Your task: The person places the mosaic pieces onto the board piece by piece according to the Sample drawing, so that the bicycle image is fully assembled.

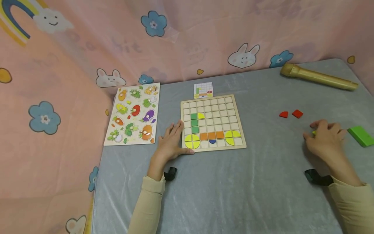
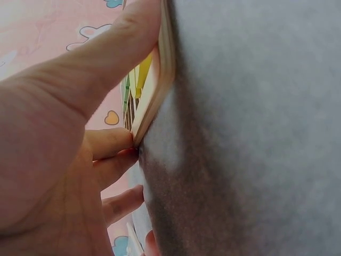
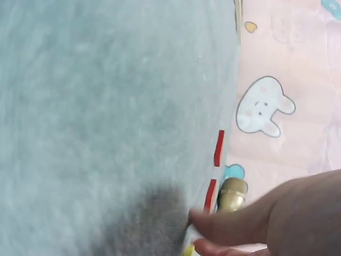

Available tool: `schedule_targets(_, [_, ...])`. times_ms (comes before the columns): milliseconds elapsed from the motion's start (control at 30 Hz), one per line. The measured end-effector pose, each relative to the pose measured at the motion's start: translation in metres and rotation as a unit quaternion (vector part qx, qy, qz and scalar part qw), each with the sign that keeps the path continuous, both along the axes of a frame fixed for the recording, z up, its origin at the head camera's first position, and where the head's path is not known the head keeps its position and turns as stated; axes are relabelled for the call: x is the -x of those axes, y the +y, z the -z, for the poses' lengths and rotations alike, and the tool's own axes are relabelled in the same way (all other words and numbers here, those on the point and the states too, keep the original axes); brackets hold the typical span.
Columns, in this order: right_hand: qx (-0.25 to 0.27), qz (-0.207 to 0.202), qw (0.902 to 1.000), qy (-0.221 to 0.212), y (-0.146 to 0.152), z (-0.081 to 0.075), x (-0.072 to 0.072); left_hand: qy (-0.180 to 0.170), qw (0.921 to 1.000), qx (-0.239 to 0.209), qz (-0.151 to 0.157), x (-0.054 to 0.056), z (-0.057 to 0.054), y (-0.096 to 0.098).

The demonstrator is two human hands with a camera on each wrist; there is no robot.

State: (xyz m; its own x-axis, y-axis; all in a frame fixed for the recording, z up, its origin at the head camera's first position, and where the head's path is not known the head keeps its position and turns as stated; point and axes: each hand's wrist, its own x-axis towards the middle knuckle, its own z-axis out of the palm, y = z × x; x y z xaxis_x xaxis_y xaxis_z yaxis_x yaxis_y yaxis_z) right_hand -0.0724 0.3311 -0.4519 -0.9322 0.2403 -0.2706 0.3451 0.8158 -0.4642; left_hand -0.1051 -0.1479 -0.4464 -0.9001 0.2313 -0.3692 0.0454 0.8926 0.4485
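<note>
A wooden grid puzzle board (image 1: 216,125) lies on the table, with green, yellow, orange and blue pieces set in its squares. My left hand (image 1: 171,141) rests against the board's near left corner, thumb along the front edge and fingers spread at the left side. The left wrist view shows the thumb (image 2: 120,50) and fingertips touching the board's rim (image 2: 154,104). Off to the right, my right hand (image 1: 325,138) is lowered over a small yellow piece (image 1: 314,133), mostly hidden under it. A red quarter-circle piece (image 1: 283,114) and a red square piece (image 1: 297,113) lie beyond that hand.
A pattern card (image 1: 203,90) lies behind the board. To the left is a vegetable peg puzzle (image 1: 132,113). A gold microphone-shaped object (image 1: 319,77) lies at the back right, and a green block (image 1: 361,136) sits right of my right hand. A pink printed curtain hangs behind the table.
</note>
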Motion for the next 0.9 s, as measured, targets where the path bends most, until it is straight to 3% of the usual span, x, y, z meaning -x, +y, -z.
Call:
schedule_targets(133, [0.004, -0.009, 0.9999, 0.011, -0.004, 0.000, -0.002, 0.001, 1.0000, -0.001, 0.001, 0.000, 0.000, 0.000])
schedule_targets(300, [0.005, -0.050, 0.9969, 0.059, -0.020, 0.000, -0.001, 0.000, 1.0000, 0.000, -0.001, -0.001, 0.000, 0.000])
schedule_targets(567, [0.060, -0.090, 0.9748, 0.195, -0.072, 0.006, 0.001, 0.003, 1.0000, -0.002, 0.003, 0.000, 0.000, 0.000])
schedule_targets(900, [0.085, -0.180, 0.9554, 0.218, -0.123, -0.003, 0.008, 0.004, 1.0000, -0.004, 0.001, 0.000, 0.000, -0.001])
